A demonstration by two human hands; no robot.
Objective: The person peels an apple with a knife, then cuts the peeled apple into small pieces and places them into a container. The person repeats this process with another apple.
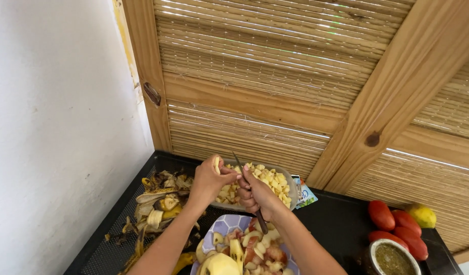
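Black surface (341,224) seen from the head, left hand (208,179) pinching a fruit piece (217,165) over a bowl (291,189) of diced fruit, right hand (254,193) closed around a knife (250,194), plate (225,224) of apple chunks below, peels (158,201) at left, tomatoes (397,226) at right.

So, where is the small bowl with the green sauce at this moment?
The small bowl is at the bottom right of the head view, on the dark counter, just below the red tomatoes and right of the person's right hand.
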